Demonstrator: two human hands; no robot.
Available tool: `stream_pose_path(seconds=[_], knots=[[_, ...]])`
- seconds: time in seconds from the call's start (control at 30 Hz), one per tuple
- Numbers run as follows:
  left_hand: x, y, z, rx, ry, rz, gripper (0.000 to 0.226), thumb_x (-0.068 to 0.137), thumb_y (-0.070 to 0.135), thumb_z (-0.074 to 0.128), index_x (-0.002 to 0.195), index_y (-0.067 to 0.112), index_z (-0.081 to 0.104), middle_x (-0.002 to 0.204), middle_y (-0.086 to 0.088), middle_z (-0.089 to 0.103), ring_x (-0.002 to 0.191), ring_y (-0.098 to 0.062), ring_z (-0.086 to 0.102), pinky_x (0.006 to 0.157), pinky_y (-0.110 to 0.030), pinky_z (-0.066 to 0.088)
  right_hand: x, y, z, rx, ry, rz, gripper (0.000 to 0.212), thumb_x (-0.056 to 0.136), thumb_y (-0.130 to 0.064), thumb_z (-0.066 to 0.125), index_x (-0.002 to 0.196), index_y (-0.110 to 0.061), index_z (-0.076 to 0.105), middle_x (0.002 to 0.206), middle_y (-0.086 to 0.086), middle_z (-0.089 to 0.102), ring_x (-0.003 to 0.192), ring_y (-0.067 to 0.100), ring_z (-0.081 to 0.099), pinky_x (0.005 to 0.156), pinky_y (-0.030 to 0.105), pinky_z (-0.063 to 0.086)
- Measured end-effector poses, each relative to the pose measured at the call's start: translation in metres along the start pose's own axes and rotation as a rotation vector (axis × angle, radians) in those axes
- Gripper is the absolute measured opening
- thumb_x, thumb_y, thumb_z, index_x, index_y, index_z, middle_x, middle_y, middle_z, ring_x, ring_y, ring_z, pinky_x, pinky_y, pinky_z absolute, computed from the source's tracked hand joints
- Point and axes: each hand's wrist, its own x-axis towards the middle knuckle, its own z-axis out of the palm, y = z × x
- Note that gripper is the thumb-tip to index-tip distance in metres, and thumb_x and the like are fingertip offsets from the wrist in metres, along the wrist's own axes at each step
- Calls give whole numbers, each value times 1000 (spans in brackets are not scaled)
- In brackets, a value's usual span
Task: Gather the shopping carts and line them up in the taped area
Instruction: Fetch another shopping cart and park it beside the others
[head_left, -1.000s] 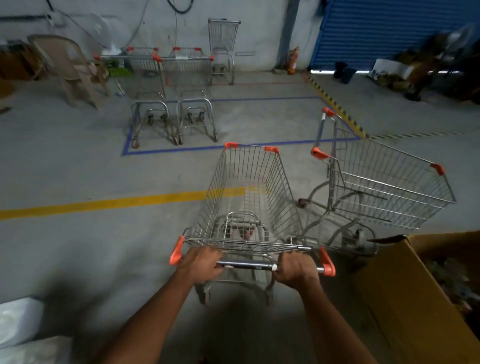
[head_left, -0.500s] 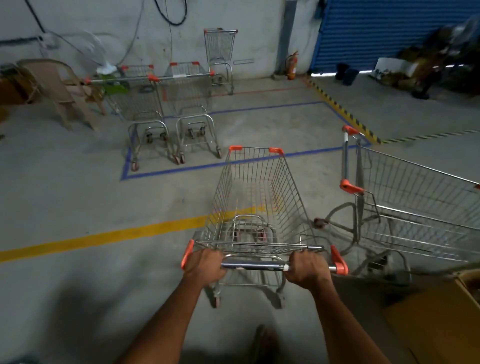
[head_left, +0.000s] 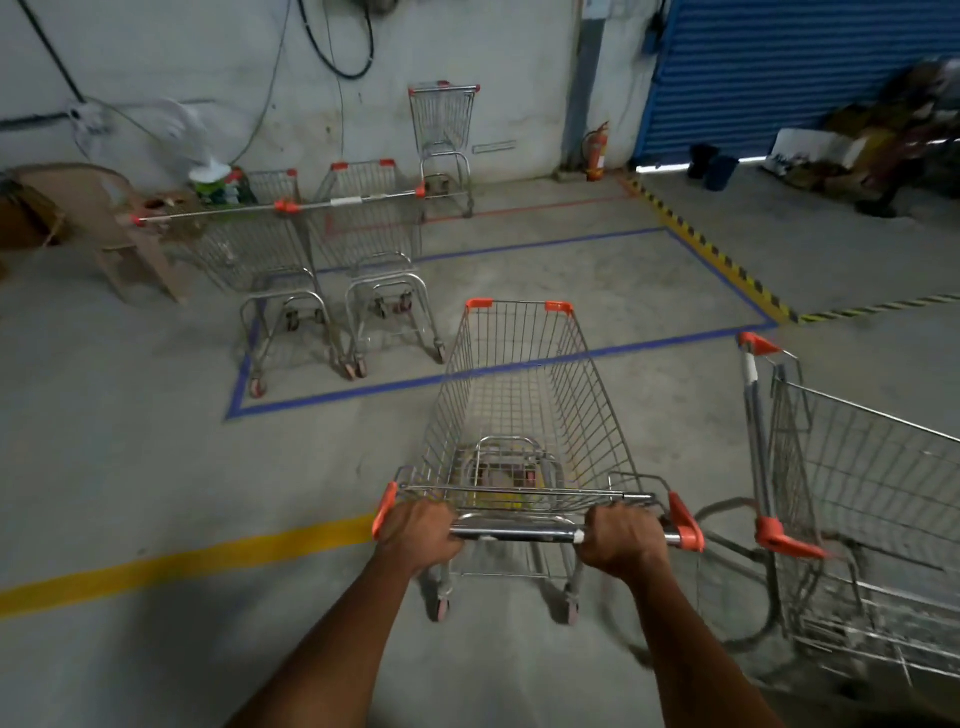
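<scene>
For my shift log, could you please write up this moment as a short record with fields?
place: concrete floor indoors, blue shutter at the back
pushed cart: cart with its front over the blue tape line
left hand: left hand grips the handle bar
right hand: right hand grips the same bar
parked carts: two carts side by side at the taped area's left end
other carts: one cart by the wall, one at the right
other markings: yellow line

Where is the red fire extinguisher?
In the head view, the fire extinguisher stands far back against the wall, right of centre, beside the grey pillar and just left of the blue shutter.
</scene>
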Motion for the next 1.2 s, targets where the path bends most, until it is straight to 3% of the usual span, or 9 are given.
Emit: stream_pose_path(seconds=[0.53, 0.7, 0.9, 1.2], knots=[[344, -59, -91, 4, -47, 84, 45, 81, 64, 42, 105, 34, 66, 109, 9, 71, 110, -18, 66, 118, -63, 7, 339, 47, -71, -6, 8, 49, 40, 82, -58, 47, 90, -22, 64, 90, 0, 73, 83, 24, 70, 73, 33, 52], [438, -70, -117, 0, -59, 96, 45, 80, 66, 41, 105, 35, 63, 107, 9, 71, 108, -16, 66, 117, -64, 5, 425, 64, -94, -7, 14, 42, 40, 79, -55, 47, 87, -20, 66, 87, 3, 72, 82, 26, 70, 68, 32, 48], [563, -69, -151, 28, -69, 86, 48, 81, 64, 41, 111, 36, 64, 114, 9, 70, 115, -16, 63, 118, -64, 6, 552, 103, -122, -14, 13, 3, 34, 85, -53, 48, 85, -23, 63, 81, -1, 69, 76, 18, 67, 62, 28, 40], [748, -58, -201, 8, -55, -38, 49, 81, 66, 39, 115, 40, 63, 110, 11, 72, 108, -16, 66, 116, -61, 12, 771, 172, -168, -49, 44, -90, 38, 84, -54, 49, 95, -22, 65, 93, 2, 71, 86, 23, 69, 72, 31, 48]])
